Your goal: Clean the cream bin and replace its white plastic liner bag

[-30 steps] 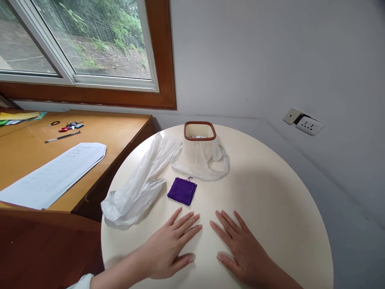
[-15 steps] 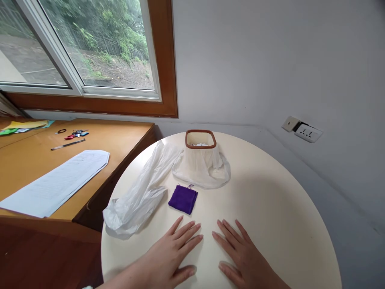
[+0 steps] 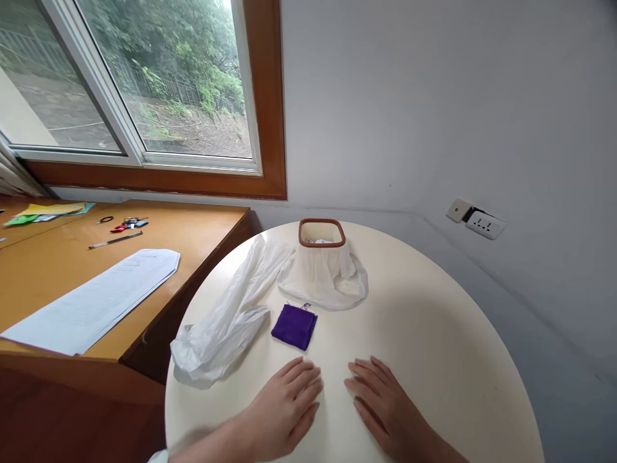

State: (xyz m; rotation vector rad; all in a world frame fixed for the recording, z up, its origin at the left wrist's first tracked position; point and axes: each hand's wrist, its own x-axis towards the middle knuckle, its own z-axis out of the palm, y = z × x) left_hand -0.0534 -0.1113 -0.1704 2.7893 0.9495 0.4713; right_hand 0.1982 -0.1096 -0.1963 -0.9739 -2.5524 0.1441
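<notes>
Purple cloth (image 3: 294, 326) lies untouched; left hand (image 3: 285, 410) and right hand (image 3: 388, 409), spread earlier, now have fingers drawn closer, slightly bent, pinching nothing.

Behind the bare left grip (image 3: 288, 406), a sliver of pale, whitish sleeve (image 3: 159, 456) edges the forearm (image 3: 214, 442).

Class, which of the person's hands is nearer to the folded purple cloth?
The left. The left hand lies just in front of the folded purple cloth, not touching it; the right hand is farther off, in front and to its right.
</notes>
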